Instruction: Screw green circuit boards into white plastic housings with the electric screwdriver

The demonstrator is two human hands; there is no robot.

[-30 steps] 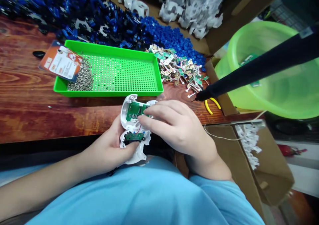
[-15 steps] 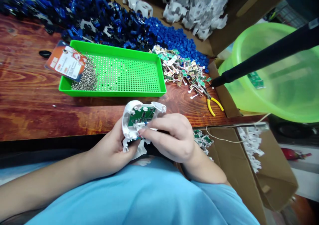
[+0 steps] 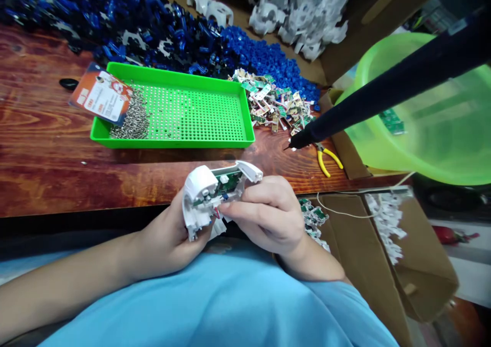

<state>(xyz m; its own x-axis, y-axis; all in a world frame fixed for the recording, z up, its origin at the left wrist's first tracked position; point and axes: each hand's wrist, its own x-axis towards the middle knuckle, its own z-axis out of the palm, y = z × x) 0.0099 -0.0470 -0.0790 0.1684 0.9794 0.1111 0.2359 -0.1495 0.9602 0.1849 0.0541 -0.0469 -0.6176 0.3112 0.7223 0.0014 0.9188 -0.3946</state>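
Observation:
A white plastic game controller shell [image 3: 197,182] with a green circuit board [image 3: 230,181] inside is held above my lap, at the table's front edge. My left hand [image 3: 174,234] is closed around its left side, the fingers partly hidden behind it. At the right side of the shell, my right hand [image 3: 268,214] has its fingers curled, one fingertip reaching in by the white plastic part in the middle. Small red and blue bits, perhaps wires, show near that fingertip. A dark pen-shaped power screwdriver [image 3: 368,96] hangs to the right, its thin tip pointing down-left.
A green perforated tray [image 3: 207,143] holds many small screws [image 3: 132,119] and a printed card [image 3: 102,93]. Behind it lie blue-black parts [image 3: 153,19], small circuit boards [image 3: 272,101] and white shells [image 3: 307,19]. Yellow-handled pliers [image 3: 326,157] lie near a green tub [image 3: 422,157].
The controller shell has tilted, so less of its board shows. My right hand has shifted slightly against it. The hanging screwdriver has swung left and nearer.

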